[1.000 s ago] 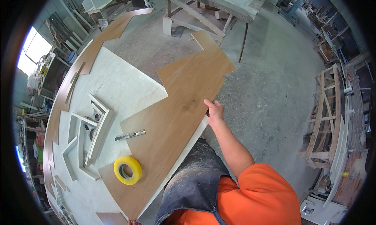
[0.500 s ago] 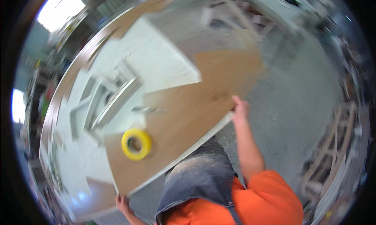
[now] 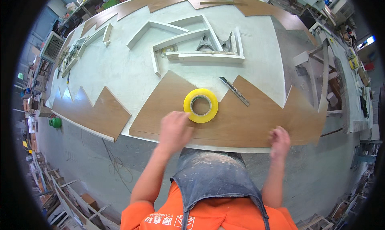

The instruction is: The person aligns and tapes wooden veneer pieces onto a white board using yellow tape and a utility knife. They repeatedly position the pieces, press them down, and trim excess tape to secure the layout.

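Observation:
A brown wood-look board [image 3: 248, 124] with a zigzag far edge lies along the near side of a large white tabletop [image 3: 256, 41]. On it rests a yellow roll of tape [image 3: 213, 106], flat on its side. My left hand [image 3: 174, 130] is over the board at the roll's near left edge; its fingertips are blurred and partly hidden, so contact is unclear. Further right, my right hand [image 3: 280, 141] hovers by the board's near edge, fingers loosely bent and apart, holding nothing. A utility knife [image 3: 234, 91] lies beyond the roll, partly across the board's notch.
White angled frame pieces [image 3: 208, 58] and dark metal spring clamps [image 3: 205, 43] lie mid-table. Another zigzag brown board [image 3: 100, 113] is at the left, with more along the far edge. A wooden trestle [image 3: 315, 75] stands to the right. Cables [image 3: 114, 162] lie on the floor.
The view has swung round and steadied. My hands have left the board's edges; the left is now beside the tape roll, the right above the board's near right part.

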A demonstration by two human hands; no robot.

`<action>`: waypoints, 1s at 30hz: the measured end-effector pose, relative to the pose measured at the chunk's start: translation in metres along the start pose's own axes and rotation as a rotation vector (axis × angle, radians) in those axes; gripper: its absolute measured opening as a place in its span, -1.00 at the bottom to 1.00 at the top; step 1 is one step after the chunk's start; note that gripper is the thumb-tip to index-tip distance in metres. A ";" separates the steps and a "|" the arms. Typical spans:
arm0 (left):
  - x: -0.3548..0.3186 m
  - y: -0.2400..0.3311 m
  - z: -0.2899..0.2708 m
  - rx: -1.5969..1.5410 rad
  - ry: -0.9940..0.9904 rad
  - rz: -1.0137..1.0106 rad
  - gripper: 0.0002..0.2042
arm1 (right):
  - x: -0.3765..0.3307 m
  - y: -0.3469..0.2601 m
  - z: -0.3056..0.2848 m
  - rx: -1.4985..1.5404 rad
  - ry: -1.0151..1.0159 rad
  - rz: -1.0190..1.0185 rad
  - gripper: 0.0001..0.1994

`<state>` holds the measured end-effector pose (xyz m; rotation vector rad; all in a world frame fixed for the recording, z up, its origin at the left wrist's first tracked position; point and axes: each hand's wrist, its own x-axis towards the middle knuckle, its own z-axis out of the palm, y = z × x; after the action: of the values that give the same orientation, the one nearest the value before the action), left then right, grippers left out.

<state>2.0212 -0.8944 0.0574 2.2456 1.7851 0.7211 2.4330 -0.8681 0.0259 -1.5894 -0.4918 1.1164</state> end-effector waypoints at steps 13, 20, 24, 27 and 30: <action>-0.011 0.061 0.032 -0.239 0.215 0.066 -0.59 | -0.074 -0.005 0.150 -0.074 -1.035 0.079 -0.45; -0.045 0.027 -0.028 -1.604 0.091 -0.786 -0.72 | -0.102 -0.036 0.145 -0.644 -1.090 -0.804 -0.43; -0.049 0.013 -0.058 -1.782 0.056 -0.874 -0.71 | -0.114 -0.041 0.159 -0.713 -1.197 -0.963 -0.45; -0.050 0.017 -0.076 -1.698 0.004 -0.927 -0.74 | -0.123 -0.039 0.170 -0.739 -1.236 -1.028 -0.46; -0.060 0.007 -0.065 -1.610 0.033 -0.947 -0.86 | -0.130 -0.042 0.176 -0.819 -1.273 -1.089 -0.49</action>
<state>1.9870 -0.9631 0.1009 0.3106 1.1240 1.2041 2.2315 -0.8628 0.1203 -0.6565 -2.5194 0.8997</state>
